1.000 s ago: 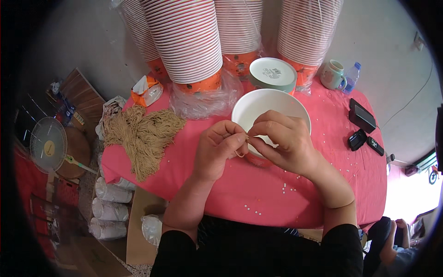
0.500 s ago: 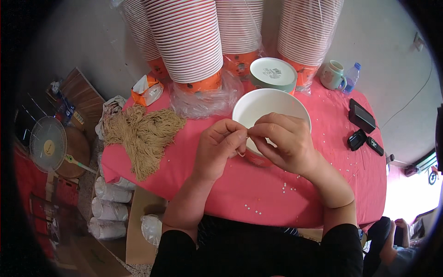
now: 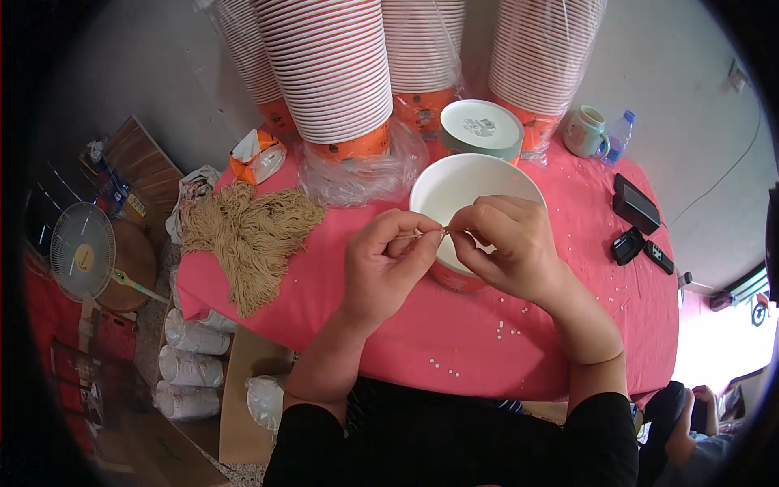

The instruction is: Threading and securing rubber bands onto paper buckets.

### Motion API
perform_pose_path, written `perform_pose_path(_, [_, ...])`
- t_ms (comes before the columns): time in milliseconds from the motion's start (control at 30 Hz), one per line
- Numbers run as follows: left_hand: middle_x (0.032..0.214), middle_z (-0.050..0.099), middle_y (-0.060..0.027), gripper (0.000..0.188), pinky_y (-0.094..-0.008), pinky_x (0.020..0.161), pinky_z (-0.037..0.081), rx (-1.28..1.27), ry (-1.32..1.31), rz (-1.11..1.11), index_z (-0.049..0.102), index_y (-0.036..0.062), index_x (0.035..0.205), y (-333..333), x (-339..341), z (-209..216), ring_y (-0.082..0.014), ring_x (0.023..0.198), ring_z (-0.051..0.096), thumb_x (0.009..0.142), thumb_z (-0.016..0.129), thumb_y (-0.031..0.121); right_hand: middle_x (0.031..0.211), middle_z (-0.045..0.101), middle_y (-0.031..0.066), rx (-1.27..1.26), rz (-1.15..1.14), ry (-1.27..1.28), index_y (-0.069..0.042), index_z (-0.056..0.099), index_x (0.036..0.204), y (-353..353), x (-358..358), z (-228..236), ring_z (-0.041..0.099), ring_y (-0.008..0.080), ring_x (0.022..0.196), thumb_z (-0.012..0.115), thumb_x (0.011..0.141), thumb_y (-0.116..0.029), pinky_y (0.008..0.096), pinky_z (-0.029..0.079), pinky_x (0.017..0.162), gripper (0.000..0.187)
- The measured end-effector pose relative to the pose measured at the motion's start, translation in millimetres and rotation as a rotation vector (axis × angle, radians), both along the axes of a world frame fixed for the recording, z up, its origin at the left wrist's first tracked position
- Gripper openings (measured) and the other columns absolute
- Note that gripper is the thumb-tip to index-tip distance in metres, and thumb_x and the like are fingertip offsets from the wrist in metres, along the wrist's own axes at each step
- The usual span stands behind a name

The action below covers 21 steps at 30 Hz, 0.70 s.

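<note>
My left hand [image 3: 383,264] and my right hand [image 3: 510,247] meet fingertip to fingertip over the near rim of a white paper bucket [image 3: 454,177] with a red outside. Both are closed in a pinch on a thin tan string [image 3: 415,236], which runs across the left fingers to the point where the fingertips meet. Whether anything tiny is held on the string cannot be made out. To the left of my left hand, a heap of tan strings [image 3: 251,239] lies on the pink tablecloth [image 3: 389,349].
Tall stacks of paper buckets [image 3: 337,73] stand along the back. Behind the bucket rests an upturned pale green container [image 3: 482,127]. At the right are a mug [image 3: 584,132], a bottle [image 3: 620,136] and a black case [image 3: 635,204]. Small white beads [image 3: 500,331] dot the cloth. Another person [image 3: 690,430] sits lower right.
The string's small loop that hung below my left fingers no longer shows; a strand now stretches straight across them. My fingertips have shifted slightly right, still pinched together.
</note>
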<state>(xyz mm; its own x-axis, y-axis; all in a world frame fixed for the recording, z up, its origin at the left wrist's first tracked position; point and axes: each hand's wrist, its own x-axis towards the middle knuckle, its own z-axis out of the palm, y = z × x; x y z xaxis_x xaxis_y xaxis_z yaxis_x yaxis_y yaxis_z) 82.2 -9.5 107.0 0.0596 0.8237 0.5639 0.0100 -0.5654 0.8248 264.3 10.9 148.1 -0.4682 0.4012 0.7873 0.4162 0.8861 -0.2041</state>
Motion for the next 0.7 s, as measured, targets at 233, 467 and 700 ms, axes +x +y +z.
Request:
perform_pose_path(233, [0.066, 0.042, 0.0040, 0.011, -0.0219, 0.051, 0.029, 0.172, 0.111, 0.145, 0.065, 0.0035, 0.088, 2.7, 0.9, 1.7, -0.0038, 0.057, 0.035, 0.080, 0.069, -0.004, 0.062, 0.057, 0.0071, 0.008, -0.021, -0.016, -0.007, 0.056, 0.079, 0.8, 1.2, 0.3, 0.059, 0.0267, 0.054, 0.068, 0.070, -0.006, 0.0389, 0.045, 0.049, 0.015])
perform_pose_path(467, [0.064, 0.039, 0.0042, 0.008, -0.0233, 0.050, 0.028, 0.151, 0.103, 0.126, 0.065, 0.0028, 0.086, 3.8, -0.6, 1.3, -0.0048, 0.056, 0.033, 0.081, 0.070, -0.002, 0.059, 0.056, 0.0070, -0.017, -0.099, -0.059, -0.006, 0.052, 0.081, 2.8, 7.0, 0.3, 0.058, 0.0260, 0.051, 0.067, 0.071, -0.006, 0.0392, 0.045, 0.047, 0.017])
perform_pose_path(700, [0.070, 0.046, 0.0070, 0.001, -0.0182, 0.052, 0.027, 0.075, 0.095, 0.038, 0.064, 0.0001, 0.089, 1.9, -3.9, 3.6, -0.0001, 0.060, 0.035, 0.088, 0.065, 0.000, 0.056, 0.055, 0.0060, 0.029, -0.120, -0.129, -0.007, 0.052, 0.082, 4.3, 11.2, 1.7, 0.058, 0.0250, 0.050, 0.067, 0.070, -0.006, 0.0387, 0.044, 0.046, 0.020])
